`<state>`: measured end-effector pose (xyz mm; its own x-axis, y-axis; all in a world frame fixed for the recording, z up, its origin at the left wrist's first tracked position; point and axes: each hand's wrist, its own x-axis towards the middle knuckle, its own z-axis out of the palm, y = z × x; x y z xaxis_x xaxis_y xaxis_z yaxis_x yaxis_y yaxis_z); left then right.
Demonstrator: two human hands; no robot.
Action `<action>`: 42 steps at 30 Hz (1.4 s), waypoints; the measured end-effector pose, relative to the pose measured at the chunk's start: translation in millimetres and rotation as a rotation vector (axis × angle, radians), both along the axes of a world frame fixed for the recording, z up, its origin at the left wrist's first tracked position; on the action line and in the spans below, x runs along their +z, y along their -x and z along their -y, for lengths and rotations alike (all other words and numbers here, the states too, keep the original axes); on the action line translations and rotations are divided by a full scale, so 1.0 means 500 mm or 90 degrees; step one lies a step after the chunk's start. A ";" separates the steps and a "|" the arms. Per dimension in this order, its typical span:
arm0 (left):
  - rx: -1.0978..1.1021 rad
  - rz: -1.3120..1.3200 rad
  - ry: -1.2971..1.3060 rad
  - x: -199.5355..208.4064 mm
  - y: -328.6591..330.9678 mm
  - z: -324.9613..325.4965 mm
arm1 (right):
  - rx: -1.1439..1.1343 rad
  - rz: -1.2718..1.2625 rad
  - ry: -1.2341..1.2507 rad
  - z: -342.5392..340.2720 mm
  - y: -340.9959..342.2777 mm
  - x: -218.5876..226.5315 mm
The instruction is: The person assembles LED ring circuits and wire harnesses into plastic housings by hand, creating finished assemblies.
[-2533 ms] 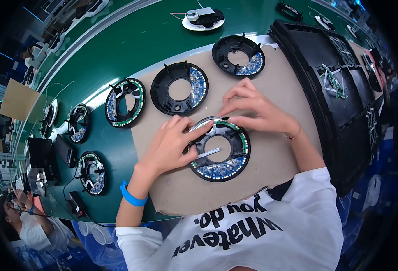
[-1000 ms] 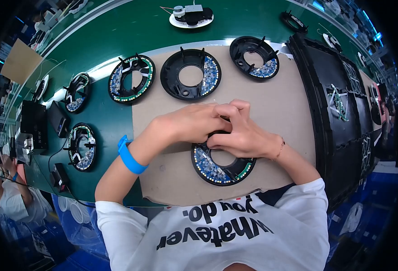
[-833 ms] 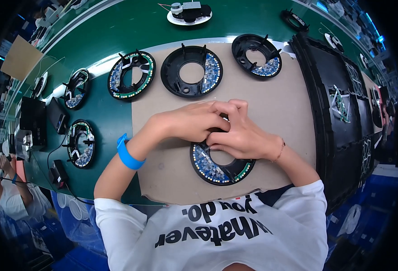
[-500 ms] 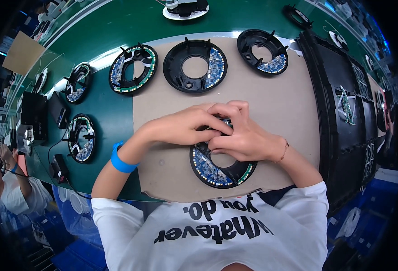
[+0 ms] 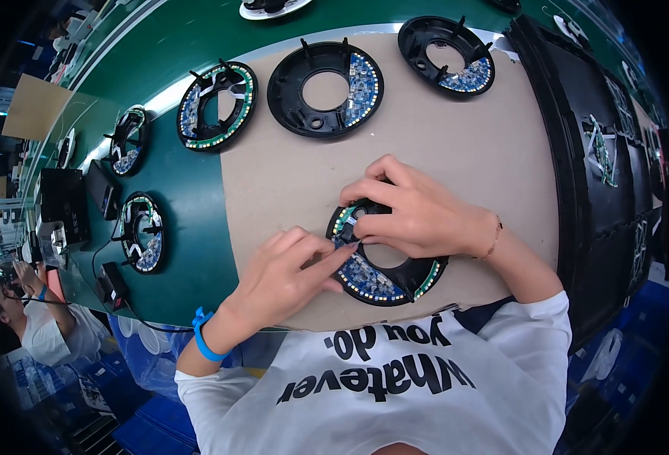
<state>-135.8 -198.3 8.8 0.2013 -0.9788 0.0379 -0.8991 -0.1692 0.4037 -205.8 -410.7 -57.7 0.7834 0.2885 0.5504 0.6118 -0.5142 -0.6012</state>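
On the brown mat before me lies a black ring-shaped housing (image 5: pixel 418 271) with a blue circuit board (image 5: pixel 371 279) on its near left part and green LED strip along its edge. My right hand (image 5: pixel 418 211) grips its far side, fingers bent over the rim and thumb in toward the central hole. My left hand (image 5: pixel 289 262) is at the housing's left edge, its index fingertip touching near the end of the blue board. The left thumb is held apart from that finger, and nothing shows between them. My right fingers hide part of the far rim.
Farther off stand similar ring housings (image 5: pixel 289 95), (image 5: pixel 456 36) with blue boards. Several more (image 5: pixel 251 102) are on the green table at left, near black boxes (image 5: pixel 112 280) with a cable. Black trays (image 5: pixel 570 136) line the right side. Another person (image 5: pixel 58 330) is at far left.
My left hand has drawn back from the far side of the housing to its left edge. The right hand stays at the far rim. The view has shifted slightly.
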 end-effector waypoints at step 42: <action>0.332 -0.267 0.007 -0.010 0.012 0.037 | -0.006 0.129 0.046 0.005 -0.005 0.016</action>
<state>-141.9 -216.6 3.8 0.6473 -0.7497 -0.1378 -0.4673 -0.5331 0.7053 -203.3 -413.2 -49.8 0.6621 0.3259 0.6748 0.7112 -0.5573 -0.4285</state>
